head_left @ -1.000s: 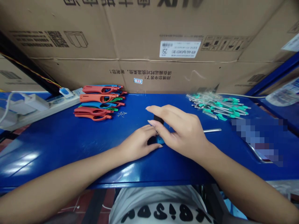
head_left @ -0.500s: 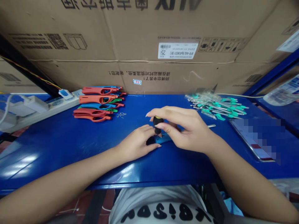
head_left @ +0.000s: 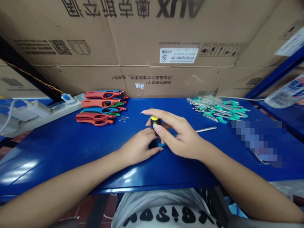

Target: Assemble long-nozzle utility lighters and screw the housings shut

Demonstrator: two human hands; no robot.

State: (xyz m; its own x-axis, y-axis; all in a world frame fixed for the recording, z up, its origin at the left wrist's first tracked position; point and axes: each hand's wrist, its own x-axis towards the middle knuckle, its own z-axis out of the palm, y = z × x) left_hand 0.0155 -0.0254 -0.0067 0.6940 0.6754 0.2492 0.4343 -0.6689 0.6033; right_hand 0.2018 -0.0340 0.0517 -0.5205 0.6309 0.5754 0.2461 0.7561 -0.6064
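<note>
My right hand (head_left: 181, 136) grips a short black screwdriver (head_left: 155, 129) with a yellow cap, held nearly upright between thumb and fingers. Its tip is hidden low among the fingers. Beneath it, my left hand (head_left: 139, 146) pinches a blue lighter (head_left: 162, 144) against the table, and most of the body is covered by both hands. From behind my right hand a silver metal tube (head_left: 207, 129) sticks out to the right, in line with the lighter. Several small screws (head_left: 123, 119) lie loose to the upper left.
Red, blue and green lighter casings (head_left: 101, 103) are stacked at back left beside a white power strip (head_left: 51, 115). Metal tubes with green parts (head_left: 223, 110) lie heaped at back right, near a blurred-out phone (head_left: 260, 142). A large cardboard box (head_left: 137, 41) stands behind.
My right hand and the screwdriver have shifted slightly left, and the yellow cap shows more. More of the metal tube is visible. My left hand stays almost in place.
</note>
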